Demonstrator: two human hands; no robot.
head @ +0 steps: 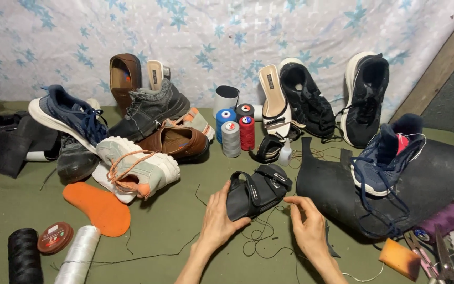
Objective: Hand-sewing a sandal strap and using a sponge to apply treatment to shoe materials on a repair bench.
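Note:
A small black strap sandal (258,190) lies on the green cloth floor (174,221) in front of me. My left hand (219,218) grips its near end, thumb against the heel. Just to the right, my right hand (307,226) hovers with its fingers apart, close to the sandal's sole and to loose black thread (261,239) lying between both hands. Whether the right fingertips pinch the thread cannot be told.
Several shoes are piled at left and along the back wall. Thread spools (236,131) stand in the middle. Black rubber sheet (337,189) with a navy sneaker (384,155) lies right. Orange insole (98,208), black spool (24,255), white spool (77,255), scissors (442,257) and an orange block (399,259) lie near.

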